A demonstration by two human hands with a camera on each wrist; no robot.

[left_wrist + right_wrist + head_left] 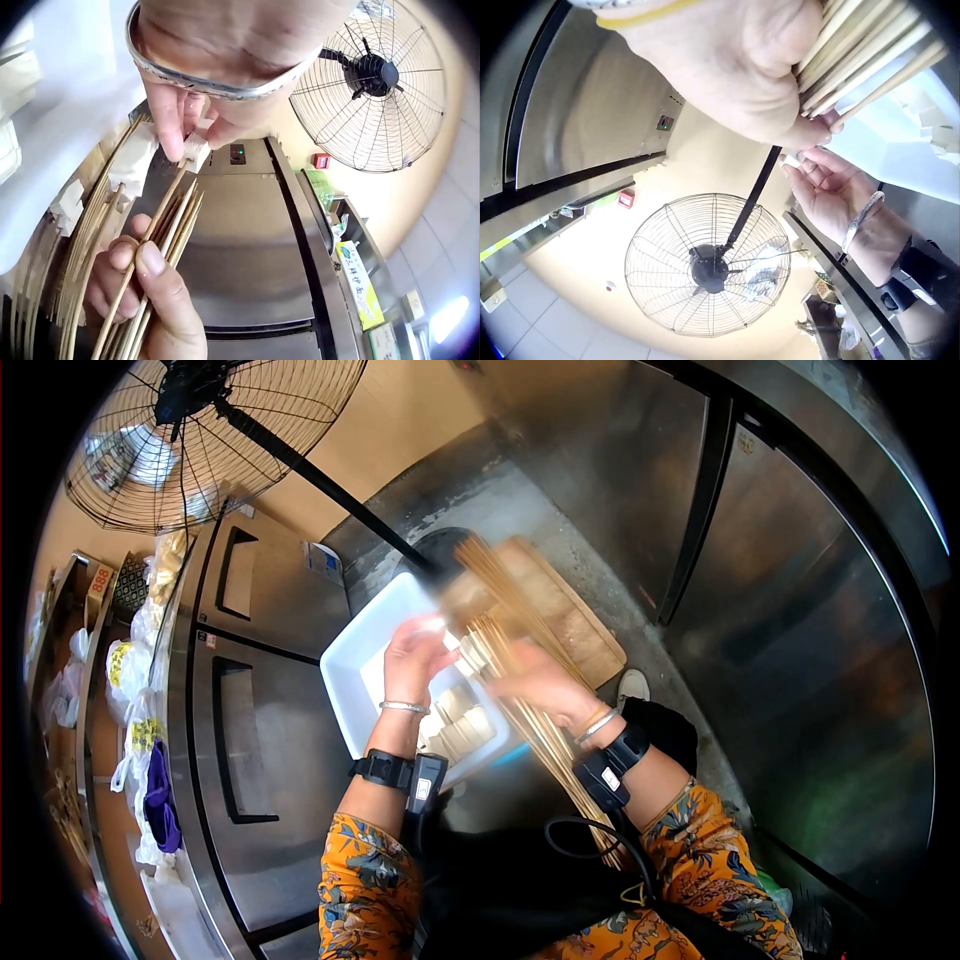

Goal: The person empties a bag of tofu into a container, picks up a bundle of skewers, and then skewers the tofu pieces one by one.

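In the left wrist view the left hand (225, 112) pinches a small white block (197, 150) at the tip of a thin wooden skewer (161, 202). Below it, the right hand (169, 300) grips that skewer along with a bundle of bare skewers (180, 232). The head view has the left hand (412, 660) over a white tub (345, 660) and the right hand (545, 685) at its right edge. White blocks (462, 732) lie inside the tub. In the right wrist view the right hand (735, 75) hides part of the skewers (870, 60).
More skewers (500, 580) lie over a wooden board (590, 630) beyond the right hand, beside the tub. A black standing fan (190, 390) rises at the upper left. Steel cabinets (250, 730) stand at left, with steel doors (800, 640) at right. One shoe (632, 686) shows near the board.
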